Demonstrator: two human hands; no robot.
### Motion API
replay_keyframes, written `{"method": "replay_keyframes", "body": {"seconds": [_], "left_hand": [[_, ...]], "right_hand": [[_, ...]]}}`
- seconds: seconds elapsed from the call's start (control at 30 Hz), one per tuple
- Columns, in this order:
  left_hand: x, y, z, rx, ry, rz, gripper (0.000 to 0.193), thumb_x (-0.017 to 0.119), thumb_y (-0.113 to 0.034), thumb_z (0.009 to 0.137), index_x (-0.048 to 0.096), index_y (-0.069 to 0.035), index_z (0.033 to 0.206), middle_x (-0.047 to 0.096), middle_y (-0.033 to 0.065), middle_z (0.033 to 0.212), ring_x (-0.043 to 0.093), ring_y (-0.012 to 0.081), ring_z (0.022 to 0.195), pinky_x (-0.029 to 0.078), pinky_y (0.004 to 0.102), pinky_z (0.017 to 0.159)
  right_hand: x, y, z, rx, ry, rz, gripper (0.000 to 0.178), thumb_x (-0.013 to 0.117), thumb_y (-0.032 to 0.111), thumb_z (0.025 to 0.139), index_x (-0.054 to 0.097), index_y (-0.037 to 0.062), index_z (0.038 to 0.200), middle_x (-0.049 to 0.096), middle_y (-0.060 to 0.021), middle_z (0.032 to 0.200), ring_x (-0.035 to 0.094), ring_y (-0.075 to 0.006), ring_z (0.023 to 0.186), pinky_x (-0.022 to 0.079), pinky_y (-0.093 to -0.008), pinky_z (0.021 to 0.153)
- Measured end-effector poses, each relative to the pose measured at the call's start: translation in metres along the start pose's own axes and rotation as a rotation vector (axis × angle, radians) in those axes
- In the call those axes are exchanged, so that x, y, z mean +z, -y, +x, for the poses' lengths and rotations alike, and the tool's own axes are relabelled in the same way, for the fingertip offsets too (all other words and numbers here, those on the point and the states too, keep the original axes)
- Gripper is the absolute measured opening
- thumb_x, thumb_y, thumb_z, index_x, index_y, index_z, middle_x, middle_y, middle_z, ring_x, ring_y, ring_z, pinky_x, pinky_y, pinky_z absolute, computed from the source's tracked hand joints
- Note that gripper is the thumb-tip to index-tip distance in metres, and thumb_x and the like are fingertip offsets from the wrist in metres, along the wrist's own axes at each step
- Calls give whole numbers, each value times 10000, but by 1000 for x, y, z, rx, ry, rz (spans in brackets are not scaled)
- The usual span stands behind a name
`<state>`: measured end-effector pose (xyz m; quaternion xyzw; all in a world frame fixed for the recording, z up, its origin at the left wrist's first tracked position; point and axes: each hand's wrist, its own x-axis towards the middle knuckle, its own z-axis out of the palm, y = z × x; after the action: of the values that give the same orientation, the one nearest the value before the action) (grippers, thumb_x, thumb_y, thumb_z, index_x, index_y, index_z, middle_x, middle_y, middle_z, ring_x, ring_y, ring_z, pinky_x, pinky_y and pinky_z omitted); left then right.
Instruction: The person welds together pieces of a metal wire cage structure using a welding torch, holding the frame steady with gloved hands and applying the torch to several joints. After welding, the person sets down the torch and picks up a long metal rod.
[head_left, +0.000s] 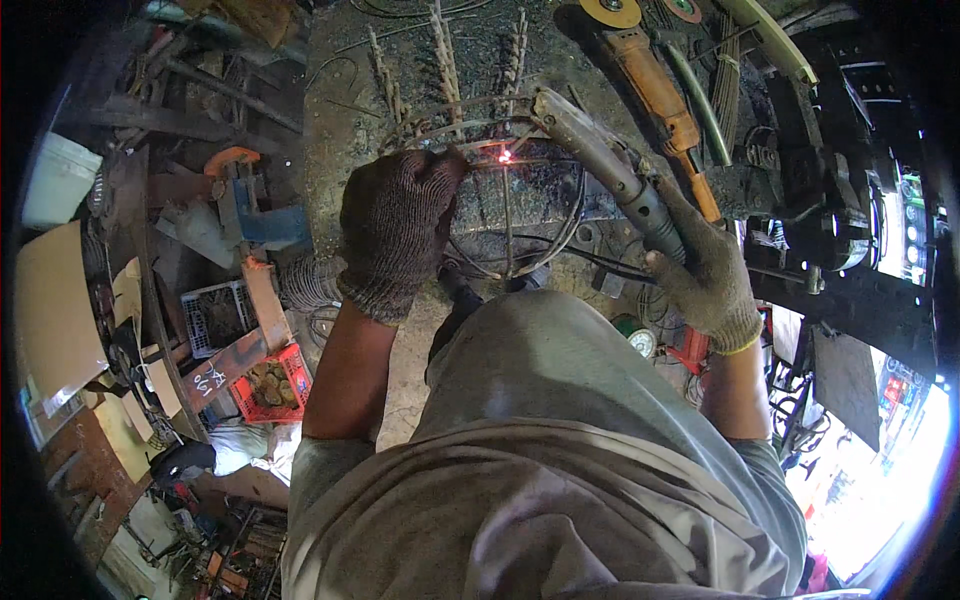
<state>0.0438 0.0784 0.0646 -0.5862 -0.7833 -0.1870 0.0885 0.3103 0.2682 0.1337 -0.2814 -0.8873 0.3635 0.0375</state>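
Observation:
My left hand [395,225], in a dark knitted glove, is closed at the left side of a round frame of thin metal rods [507,215]. Its fingertips lie by the frame's crossbar, and what exactly they pinch is partly hidden. A small spot of metal [505,156] glows orange-red where an upright rod meets that bar. In a lighter knitted glove, my right hand [705,275] grips the lower end of a welding electrode holder [610,170]. The holder slants up and left, with its worn head above and right of the glowing spot.
An orange angle grinder [650,85] lies on the dark worktable [340,130] at the far right, beside a green tube [698,105]. Several rough, twisted rods [445,60] stand at the back. Left of me are a red crate [270,385] and a blue clamp-like metal piece [265,218].

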Motion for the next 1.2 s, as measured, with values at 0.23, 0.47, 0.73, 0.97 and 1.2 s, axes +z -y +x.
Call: {"method": "replay_keyframes", "body": {"seconds": [0.23,0.47,0.73,0.97,1.2], "left_hand": [[-4,3,1,-10,103,3,339,712,-157,850,686,-119,1185,698,144,1055,675,327,950,534,441,806],[-4,1,-2,-15,15,-8,345,744,-157,828,680,-105,1163,693,137,1051,670,319,960,531,439,836],[2,4,-5,-41,13,-66,358,780,-158,803,673,-90,1137,687,128,1047,665,311,972,527,437,871],[3,5,-9,-79,-30,-177,373,812,-159,781,667,-76,1115,682,121,1043,661,303,982,524,436,901],[-23,7,-28,-90,-323,-249,333,837,-161,796,679,-78,1077,699,121,1048,703,274,857,566,395,759]], "right_hand": [[-1,4,3,33,29,-15,707,707,203,840,480,-1,1477,709,-224,1100,701,-313,999,515,-399,930],[6,3,2,-65,-50,-63,679,684,188,859,481,36,1489,691,-213,1175,680,-355,1074,510,-413,959],[5,-5,-3,-31,-136,-38,663,660,177,872,473,27,1491,674,-207,1243,655,-359,1149,495,-421,1001],[-1,-3,-2,123,-89,15,720,667,181,850,435,-6,1506,693,-181,1156,658,-236,1055,516,-363,918],[5,-6,-2,53,-49,82,738,689,160,836,435,-14,1506,723,-167,1041,697,-217,952,532,-362,877]]}}
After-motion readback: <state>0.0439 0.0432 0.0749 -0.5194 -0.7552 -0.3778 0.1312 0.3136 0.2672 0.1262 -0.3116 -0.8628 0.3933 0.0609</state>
